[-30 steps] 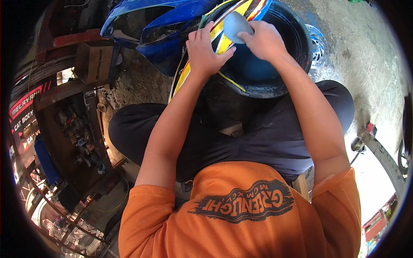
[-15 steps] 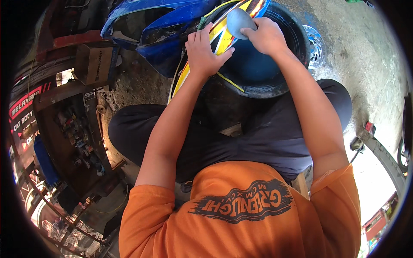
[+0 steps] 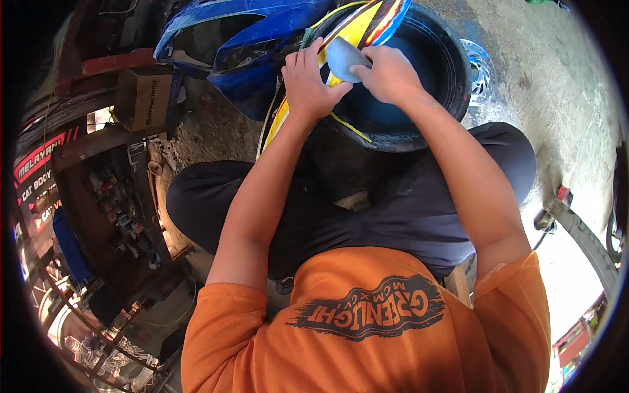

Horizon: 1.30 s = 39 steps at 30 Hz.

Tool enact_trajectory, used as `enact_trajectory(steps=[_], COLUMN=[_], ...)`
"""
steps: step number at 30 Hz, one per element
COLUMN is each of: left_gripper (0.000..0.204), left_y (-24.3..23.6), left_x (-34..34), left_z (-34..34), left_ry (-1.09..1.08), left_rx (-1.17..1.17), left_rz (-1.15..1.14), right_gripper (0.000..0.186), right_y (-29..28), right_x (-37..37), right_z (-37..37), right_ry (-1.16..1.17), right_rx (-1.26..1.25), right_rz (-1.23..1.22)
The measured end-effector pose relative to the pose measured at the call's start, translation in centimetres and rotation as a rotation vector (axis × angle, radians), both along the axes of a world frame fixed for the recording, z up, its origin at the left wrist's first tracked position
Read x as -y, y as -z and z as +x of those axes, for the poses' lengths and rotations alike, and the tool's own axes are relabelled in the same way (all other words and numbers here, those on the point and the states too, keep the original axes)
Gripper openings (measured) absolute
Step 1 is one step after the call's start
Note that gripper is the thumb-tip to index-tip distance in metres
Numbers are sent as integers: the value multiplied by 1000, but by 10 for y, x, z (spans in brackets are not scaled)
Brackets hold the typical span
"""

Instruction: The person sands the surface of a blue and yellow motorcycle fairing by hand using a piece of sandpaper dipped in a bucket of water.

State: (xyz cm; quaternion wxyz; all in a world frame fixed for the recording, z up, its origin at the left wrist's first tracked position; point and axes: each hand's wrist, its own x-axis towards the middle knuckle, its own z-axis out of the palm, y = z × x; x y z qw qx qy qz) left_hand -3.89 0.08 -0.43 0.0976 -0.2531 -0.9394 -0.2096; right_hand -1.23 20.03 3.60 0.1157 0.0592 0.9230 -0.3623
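Note:
A long yellow motorcycle body panel (image 3: 357,27) with white, red and blue graphics leans across the dark round tub (image 3: 419,139) in front of me. My left hand (image 3: 311,85) spans the panel, fingers along its left side and thumb near its right edge. In my right hand (image 3: 393,75) is a grey sheet (image 3: 345,59), which looks like sandpaper, pinched by the thumb and fingers. The sheet lies against the panel just right of my left fingers and covers part of it. Bluish liquid appears inside the tub.
A blue motorcycle fairing (image 3: 262,49) lies left of the tub. On the right, a brake disc (image 3: 480,72) lies beside the tub on the concrete floor (image 3: 544,85). A cardboard box (image 3: 147,101) and a wooden compartment (image 3: 98,262) with small items stand left of my legs.
My right hand and the grey sheet have moved left and down along the panel, closer to my left hand. My left hand stays nearly in place on the panel.

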Motion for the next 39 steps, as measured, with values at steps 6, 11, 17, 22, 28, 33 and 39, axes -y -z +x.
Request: enact_trajectory(steps=[6, 11, 17, 22, 28, 33, 39], left_gripper=[92, 92, 92, 92, 92, 91, 91], left_y=[-6, -4, -7, -5, -4, -4, -3], left_x=[-9, -5, -6, -6, -6, -6, -6], left_z=[1, 2, 2, 2, 1, 1, 1], left_ry=[-20, -21, -24, -23, -20, -19, -10], left_rx=[22, 10, 22, 18, 0, 13, -7], left_rz=[6, 4, 13, 6, 23, 12, 19], right_gripper=[36, 35, 38, 38, 41, 40, 42], right_y=[18, 10, -2, 8, 2, -7, -3], right_x=[-28, -8, -28, -4, -19, -9, -11], right_z=[-12, -3, -14, -2, -10, -6, -6], right_ry=[182, 73, 154, 86, 160, 131, 96], right_rx=[-259, -198, -91, -104, -125, 7, -14], right_rz=[68, 11, 60, 36, 4, 18, -2])
